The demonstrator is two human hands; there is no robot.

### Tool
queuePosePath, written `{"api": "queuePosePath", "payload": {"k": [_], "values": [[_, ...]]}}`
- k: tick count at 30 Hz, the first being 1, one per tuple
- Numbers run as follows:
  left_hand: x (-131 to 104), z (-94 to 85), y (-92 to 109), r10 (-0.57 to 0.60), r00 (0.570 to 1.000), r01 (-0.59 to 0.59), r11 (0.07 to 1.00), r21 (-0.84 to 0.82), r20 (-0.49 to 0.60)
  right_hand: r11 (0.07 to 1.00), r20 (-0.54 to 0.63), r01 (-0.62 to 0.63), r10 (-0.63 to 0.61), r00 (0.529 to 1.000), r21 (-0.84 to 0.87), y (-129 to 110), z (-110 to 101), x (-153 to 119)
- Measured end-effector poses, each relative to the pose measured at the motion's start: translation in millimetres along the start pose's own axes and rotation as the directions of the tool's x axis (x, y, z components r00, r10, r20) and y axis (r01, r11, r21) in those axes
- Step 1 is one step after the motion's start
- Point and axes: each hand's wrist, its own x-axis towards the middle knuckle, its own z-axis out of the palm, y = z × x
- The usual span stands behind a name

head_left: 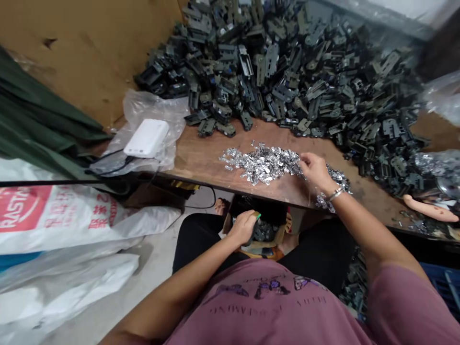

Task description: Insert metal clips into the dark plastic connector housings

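My right hand point(315, 168) reaches to the right part of a heap of small shiny metal pieces point(268, 163) on the wooden table. Its fingers are drawn together at the heap, and whatever is between them is too small to make out. Over my lap, my left hand point(243, 229) is closed, its palm turned out of sight. A bright green spot shows at its fingertips; what the hand holds is mostly hidden. Below it stands an open box point(278, 243) with dark parts inside.
A large mound of dark grey-green plastic parts point(280, 67) covers the table's back and right. On the left, a white power bank point(147, 138) with a cable lies on clear plastic. White printed sacks point(72, 215) lie at lower left. A doll-like, flesh-coloured piece point(429, 208) rests at right.
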Motion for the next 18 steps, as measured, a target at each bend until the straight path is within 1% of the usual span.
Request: {"api": "queuePosePath", "payload": {"k": [3, 5, 6, 8, 10, 12, 14, 16, 18], "values": [[13, 14.9, -10, -0.06, 0.995, 0.062, 0.997, 0.038, -0.074, 0.981, -0.05, -0.111, 0.105, 0.993, -0.16, 21, 3, 59], [18, 20.0, -10, -0.1, 0.992, 0.108, 0.989, 0.104, -0.078, 0.958, -0.066, -0.181, 0.17, 0.983, -0.221, 28, 8, 91], [19, 21.4, -9, -0.103, 0.993, 0.109, 0.983, 0.145, -0.051, 0.947, -0.074, -0.21, 0.198, 0.977, -0.241, 30, 12, 104], [20, 22.6, -6, -0.083, 0.995, 0.071, 0.977, 0.2, 0.055, 0.928, -0.086, -0.264, 0.25, 0.964, -0.261, 33, 20, 127], [17, 22.4, -1, -0.063, 0.986, 0.037, 0.985, 0.171, 0.153, 0.916, -0.099, -0.304, 0.288, 0.952, -0.261, 37, 29, 143], [13, 20.5, 5, -0.043, 0.982, 0.032, 0.997, 0.063, 0.186, 0.913, -0.123, -0.323, 0.301, 0.945, -0.249, 40, 36, 151], [8, 15.6, 14, -0.018, 0.986, 0.031, 0.997, -0.075, 0.167, 0.921, -0.163, -0.308, 0.275, 0.948, -0.237, 42, 40, 149], [5, 7.2, 25, 0.01, 0.992, 0.013, 0.984, -0.18, 0.126, 0.942, -0.183, -0.248, 0.209, 0.961, -0.226, 39, 40, 135], [6, -2.6, 36, 0.048, 0.997, -0.035, 0.975, -0.219, 0.056, 0.968, -0.156, -0.142, 0.11, 0.982, -0.209, 32, 34, 112]]}}
